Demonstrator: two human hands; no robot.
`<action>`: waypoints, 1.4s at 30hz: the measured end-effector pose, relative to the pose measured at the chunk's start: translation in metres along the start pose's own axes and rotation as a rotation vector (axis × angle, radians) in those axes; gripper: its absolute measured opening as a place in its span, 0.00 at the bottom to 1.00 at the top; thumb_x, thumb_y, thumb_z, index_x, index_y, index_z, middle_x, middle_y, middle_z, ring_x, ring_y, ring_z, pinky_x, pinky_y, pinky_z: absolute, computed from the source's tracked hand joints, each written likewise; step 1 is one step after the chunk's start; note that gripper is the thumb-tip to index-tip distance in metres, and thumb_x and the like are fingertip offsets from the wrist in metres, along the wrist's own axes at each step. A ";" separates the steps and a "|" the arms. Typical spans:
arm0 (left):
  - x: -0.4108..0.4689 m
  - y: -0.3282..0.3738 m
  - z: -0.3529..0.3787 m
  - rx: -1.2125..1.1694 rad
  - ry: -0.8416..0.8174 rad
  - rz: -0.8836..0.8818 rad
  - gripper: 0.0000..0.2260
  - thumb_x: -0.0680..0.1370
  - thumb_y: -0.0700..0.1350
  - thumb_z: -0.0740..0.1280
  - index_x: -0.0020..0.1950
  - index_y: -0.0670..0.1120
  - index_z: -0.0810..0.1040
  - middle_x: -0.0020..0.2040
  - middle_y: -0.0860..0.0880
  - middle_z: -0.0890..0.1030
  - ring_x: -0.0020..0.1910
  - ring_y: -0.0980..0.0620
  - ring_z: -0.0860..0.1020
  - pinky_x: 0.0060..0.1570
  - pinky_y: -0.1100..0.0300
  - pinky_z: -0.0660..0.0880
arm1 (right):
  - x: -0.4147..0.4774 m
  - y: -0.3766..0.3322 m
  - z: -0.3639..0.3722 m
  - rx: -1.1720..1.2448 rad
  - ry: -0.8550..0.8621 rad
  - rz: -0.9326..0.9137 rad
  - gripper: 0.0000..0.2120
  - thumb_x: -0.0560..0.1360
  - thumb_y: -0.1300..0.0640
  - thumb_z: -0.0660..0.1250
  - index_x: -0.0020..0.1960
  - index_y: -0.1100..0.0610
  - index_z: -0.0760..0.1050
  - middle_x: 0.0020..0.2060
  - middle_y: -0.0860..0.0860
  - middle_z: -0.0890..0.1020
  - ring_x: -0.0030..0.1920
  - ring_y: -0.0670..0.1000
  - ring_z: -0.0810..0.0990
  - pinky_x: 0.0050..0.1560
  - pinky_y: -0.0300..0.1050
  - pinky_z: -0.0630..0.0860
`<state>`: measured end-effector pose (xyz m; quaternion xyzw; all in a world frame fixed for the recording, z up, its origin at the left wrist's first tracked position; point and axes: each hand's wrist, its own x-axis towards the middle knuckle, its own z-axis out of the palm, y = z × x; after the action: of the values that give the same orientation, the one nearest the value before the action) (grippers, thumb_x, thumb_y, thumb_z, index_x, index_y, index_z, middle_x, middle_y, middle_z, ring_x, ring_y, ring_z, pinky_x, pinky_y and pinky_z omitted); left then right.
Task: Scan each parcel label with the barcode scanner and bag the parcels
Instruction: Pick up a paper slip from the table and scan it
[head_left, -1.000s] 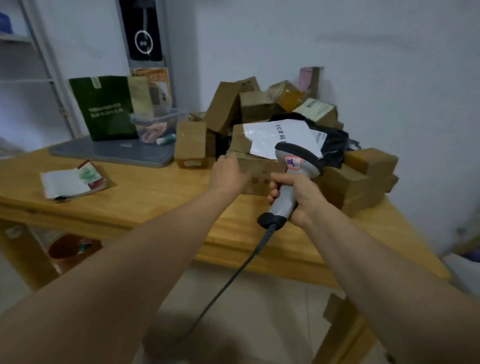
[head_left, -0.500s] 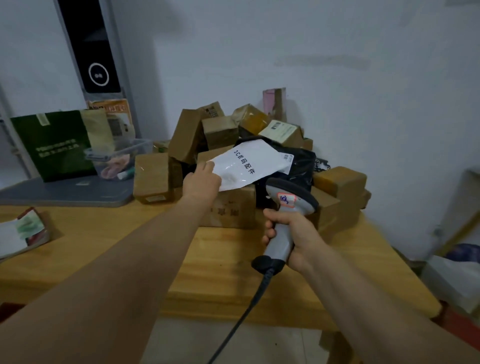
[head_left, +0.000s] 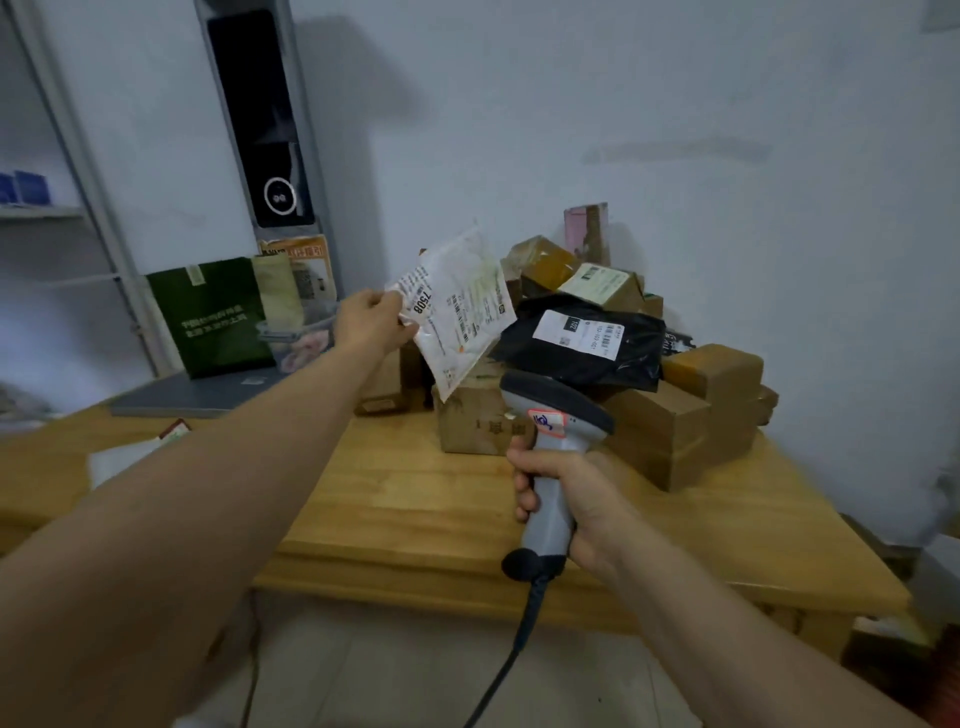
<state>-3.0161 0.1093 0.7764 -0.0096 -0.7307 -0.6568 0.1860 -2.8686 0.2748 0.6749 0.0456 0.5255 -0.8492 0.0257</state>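
Note:
My left hand (head_left: 371, 325) pinches the corner of a flat white mailer parcel (head_left: 460, 312) and holds it up above the pile, its printed label facing me. My right hand (head_left: 574, 501) grips the handle of a grey barcode scanner (head_left: 550, 431), whose dark head points toward the pile; its black cable hangs down off the table. Below the mailer lies a black poly parcel (head_left: 587, 353) with a white label, resting on several brown cardboard parcels (head_left: 696, 415) heaped on the wooden table (head_left: 415, 519).
A green paper bag (head_left: 213, 317) and a clear plastic tub (head_left: 301, 338) stand at the back left on a grey laptop (head_left: 208, 395). A booklet (head_left: 135, 452) lies at the left. A black panel (head_left: 265, 114) and a white wall stand behind the table.
My left hand has lifted the white mailer off the pile and turned its label side toward me, uncovering the black parcel. The scanner stays in my right hand, held a little lower.

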 end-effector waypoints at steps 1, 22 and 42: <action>-0.005 0.003 -0.011 -0.020 -0.002 -0.017 0.04 0.77 0.39 0.66 0.42 0.43 0.75 0.47 0.43 0.81 0.50 0.46 0.81 0.53 0.51 0.80 | -0.003 0.002 0.007 0.008 -0.012 -0.001 0.05 0.71 0.67 0.69 0.45 0.59 0.75 0.27 0.53 0.74 0.22 0.48 0.70 0.26 0.40 0.71; -0.046 0.021 -0.172 0.395 0.107 0.081 0.05 0.80 0.41 0.65 0.54 0.44 0.79 0.47 0.47 0.80 0.35 0.58 0.74 0.38 0.66 0.72 | -0.045 0.043 0.107 -0.581 -0.097 -0.097 0.06 0.72 0.65 0.70 0.39 0.59 0.73 0.28 0.54 0.76 0.23 0.49 0.72 0.26 0.41 0.71; -0.054 0.037 -0.216 0.550 0.105 -0.075 0.14 0.78 0.39 0.67 0.63 0.39 0.77 0.60 0.41 0.79 0.49 0.49 0.76 0.48 0.58 0.74 | -0.049 0.067 0.130 -1.264 -0.209 -0.538 0.07 0.68 0.58 0.68 0.45 0.54 0.72 0.41 0.51 0.80 0.44 0.53 0.79 0.44 0.52 0.79</action>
<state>-2.9005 -0.0817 0.8117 0.1023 -0.8706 -0.4400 0.1947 -2.8202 0.1283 0.6787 -0.1919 0.9071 -0.3569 -0.1135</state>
